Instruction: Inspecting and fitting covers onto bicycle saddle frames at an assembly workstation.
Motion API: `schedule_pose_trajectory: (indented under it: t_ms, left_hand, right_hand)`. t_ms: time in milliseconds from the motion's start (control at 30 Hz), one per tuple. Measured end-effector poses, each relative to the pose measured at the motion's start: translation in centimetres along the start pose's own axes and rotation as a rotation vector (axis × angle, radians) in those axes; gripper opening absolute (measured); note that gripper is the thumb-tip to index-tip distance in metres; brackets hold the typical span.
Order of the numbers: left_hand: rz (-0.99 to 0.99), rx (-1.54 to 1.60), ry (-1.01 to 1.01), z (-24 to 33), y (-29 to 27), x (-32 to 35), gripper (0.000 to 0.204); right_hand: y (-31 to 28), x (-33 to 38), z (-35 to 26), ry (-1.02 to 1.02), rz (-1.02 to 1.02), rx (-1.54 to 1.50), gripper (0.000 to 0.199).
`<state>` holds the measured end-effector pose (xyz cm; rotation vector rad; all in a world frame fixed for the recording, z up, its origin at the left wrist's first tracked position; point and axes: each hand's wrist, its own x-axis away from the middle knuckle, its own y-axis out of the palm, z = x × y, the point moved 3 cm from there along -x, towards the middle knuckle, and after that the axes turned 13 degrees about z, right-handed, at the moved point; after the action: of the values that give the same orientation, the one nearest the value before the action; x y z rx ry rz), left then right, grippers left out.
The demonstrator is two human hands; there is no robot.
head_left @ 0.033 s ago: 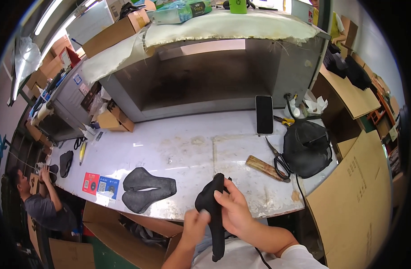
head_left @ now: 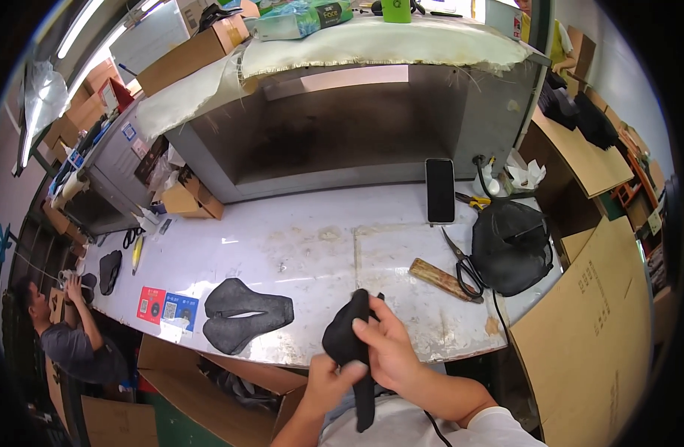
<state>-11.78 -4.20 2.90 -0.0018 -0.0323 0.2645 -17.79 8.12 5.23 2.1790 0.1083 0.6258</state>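
A black bicycle saddle (head_left: 347, 339) is held up on edge in front of me, at the table's near edge. My right hand (head_left: 390, 346) is closed round its right side, thumb on the near face and fingertips showing at the top. Lower down, my left hand (head_left: 333, 381) pinches the saddle's left edge, its thumb laid across the black surface; its other fingers are partly hidden. To the left a second black saddle (head_left: 234, 328) with a slot down its middle lies flat on the white table (head_left: 304, 253).
Scissors (head_left: 465, 268), a wooden stick (head_left: 440, 279), a phone (head_left: 440, 191) and a black bag-like object (head_left: 509, 246) are on the right. A grey metal box (head_left: 207, 160) stands behind. An open carton (head_left: 200, 391) is below the edge; another person (head_left: 77, 343) works far left.
My left hand has come to rest on the saddle, its thumb now spread across the surface. The saddle has turned slightly, showing more of its left side.
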Motion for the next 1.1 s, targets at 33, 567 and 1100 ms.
schedule_pose_trajectory:
  t_ms: [33,567,1100]
  left_hand:
    - [0.015,-0.034,0.12,0.3,0.3,0.5,0.03]
    - [1.114,-1.003,-0.098,-17.3,-28.8,16.8,0.028]
    - [0.643,-0.396,0.317,-0.7,-13.5,-3.7,0.012]
  right_hand:
    - [0.2,0.0,0.0,0.054,-0.056,0.118,0.054]
    - [-4.0,0.5,-1.6,0.301,-0.575,0.296,0.068]
    - [-9.1,0.7,-3.3,-0.071,-0.212,0.625,0.03]
